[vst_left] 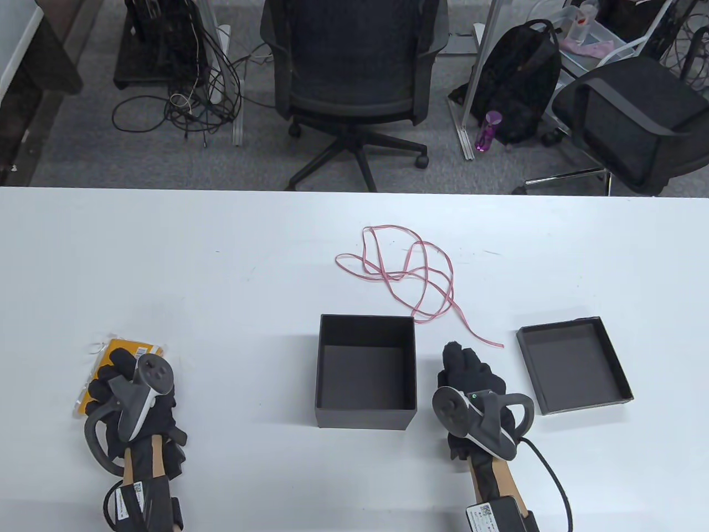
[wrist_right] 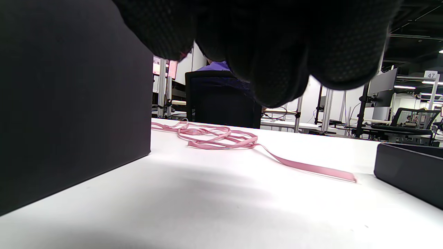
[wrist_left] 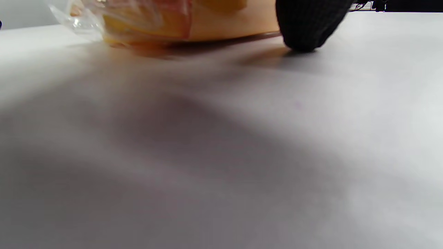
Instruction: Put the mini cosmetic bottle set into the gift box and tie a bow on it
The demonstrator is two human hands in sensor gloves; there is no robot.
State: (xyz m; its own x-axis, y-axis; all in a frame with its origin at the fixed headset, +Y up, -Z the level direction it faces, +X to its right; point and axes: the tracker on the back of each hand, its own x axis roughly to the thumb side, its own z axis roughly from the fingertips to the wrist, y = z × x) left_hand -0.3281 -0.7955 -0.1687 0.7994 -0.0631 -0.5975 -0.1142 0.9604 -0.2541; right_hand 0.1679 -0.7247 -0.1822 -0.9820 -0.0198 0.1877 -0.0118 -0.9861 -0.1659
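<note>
— Nearest to us, at the bottom edge of the table view, we see two gloved hands with trackers strapped on their backs. What do we make of the left hand (vst_left: 130, 396)?

— We see it lying on top of the cosmetic set (vst_left: 91, 382), an orange-yellow pack in clear wrap at the left of the white table (vst_left: 221, 277). From the left wrist view we get the pack (wrist_left: 145, 20) blurred along the top edge, with one gloved fingertip (wrist_left: 304, 27) down on the table beside it. Whether those fingers curl round the pack or only rest on it, we cannot tell.

— And the right hand (vst_left: 471, 382)?

— We see it resting on the table just right of the gift box (vst_left: 365, 371), fingers stretched forward and together, holding nothing. From the right wrist view its dark fingers (wrist_right: 270, 52) hang in from the top, with the box wall (wrist_right: 69, 103) close on the left.

— So where does the set stand against the box?

— We find it well apart, far left of the box, which sits open and dark inside near the table's middle. The lid (vst_left: 573, 366) lies upturned to the right of the right hand.

— The ribbon?

— We see a thin pink ribbon (vst_left: 410, 271) in loose loops behind the box, one end trailing toward the gap between hand and lid. From the right wrist view it (wrist_right: 225, 136) lies flat on the table.
</note>
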